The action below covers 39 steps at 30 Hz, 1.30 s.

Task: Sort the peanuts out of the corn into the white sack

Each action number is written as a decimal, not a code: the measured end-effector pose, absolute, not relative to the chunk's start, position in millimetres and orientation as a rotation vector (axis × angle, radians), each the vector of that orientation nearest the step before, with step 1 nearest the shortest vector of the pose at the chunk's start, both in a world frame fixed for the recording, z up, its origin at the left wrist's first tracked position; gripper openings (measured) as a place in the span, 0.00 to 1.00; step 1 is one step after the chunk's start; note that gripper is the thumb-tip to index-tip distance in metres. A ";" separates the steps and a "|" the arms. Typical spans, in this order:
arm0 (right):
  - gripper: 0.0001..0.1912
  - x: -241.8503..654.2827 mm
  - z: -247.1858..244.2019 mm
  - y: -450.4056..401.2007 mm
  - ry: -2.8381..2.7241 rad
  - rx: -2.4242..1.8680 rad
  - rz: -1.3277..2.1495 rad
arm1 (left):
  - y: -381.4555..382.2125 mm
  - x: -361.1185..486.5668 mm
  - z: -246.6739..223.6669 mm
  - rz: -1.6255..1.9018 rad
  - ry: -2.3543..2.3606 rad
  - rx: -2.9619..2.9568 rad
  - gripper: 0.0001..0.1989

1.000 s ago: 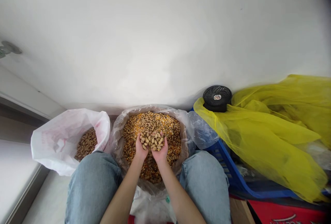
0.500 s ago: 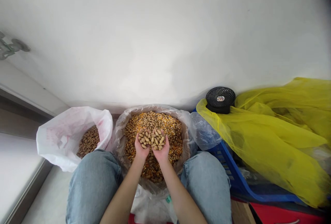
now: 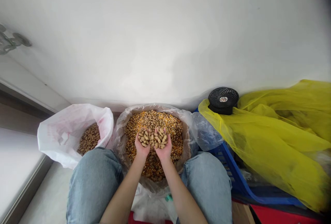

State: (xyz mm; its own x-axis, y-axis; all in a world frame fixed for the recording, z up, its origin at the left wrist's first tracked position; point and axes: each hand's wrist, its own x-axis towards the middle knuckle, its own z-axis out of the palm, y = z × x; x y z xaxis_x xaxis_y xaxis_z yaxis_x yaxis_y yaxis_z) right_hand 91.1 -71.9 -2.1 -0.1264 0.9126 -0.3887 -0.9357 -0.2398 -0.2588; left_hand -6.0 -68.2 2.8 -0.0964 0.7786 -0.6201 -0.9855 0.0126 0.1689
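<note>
My left hand (image 3: 142, 148) and my right hand (image 3: 164, 150) are cupped palm up, side by side, each full of unshelled peanuts (image 3: 158, 138). Both are over a clear plastic bag (image 3: 119, 130), which stands between my knees. Inside it lie yellow and dark kernels (image 3: 169, 119) mixed with more peanuts, some heaped toward the back. The heaped peanuts hide most of my palms and parts of my fingers.
At the left, a white bag (image 3: 55, 130) holds brown peanuts (image 3: 89, 138). To the right, yellow netting (image 3: 271, 130) drapes over a blue basket (image 3: 240, 182), with a small black fan (image 3: 223, 99) on it. A white wall (image 3: 160, 37) rises behind.
My right hand has shifted slightly right, widening the space between the hands. Both hands still hold peanuts. The surroundings have shifted slightly in view.
</note>
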 end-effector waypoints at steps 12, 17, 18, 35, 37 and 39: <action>0.17 96.6 -18.5 -70.8 0.076 -0.696 1.711 | -70.4 -17.4 -1.3 1.554 0.525 -0.373 0.13; 0.18 95.0 -23.3 -69.5 -0.053 -0.918 1.769 | -71.5 -17.3 6.2 1.556 0.446 -0.322 0.14; 0.17 93.2 -23.3 -69.1 -0.118 -0.968 1.725 | -71.7 -17.0 7.4 1.551 0.446 -0.312 0.14; 0.15 69.8 1.3 -77.9 0.008 -0.829 1.568 | -75.6 11.0 10.6 1.523 0.575 -0.163 0.13; 0.14 71.4 -2.0 -77.7 0.088 -0.822 1.560 | -75.5 9.6 9.6 1.501 0.576 -0.130 0.13; 0.13 72.2 -4.4 -77.8 0.152 -0.807 1.561 | -75.5 7.1 7.9 1.486 0.574 -0.123 0.14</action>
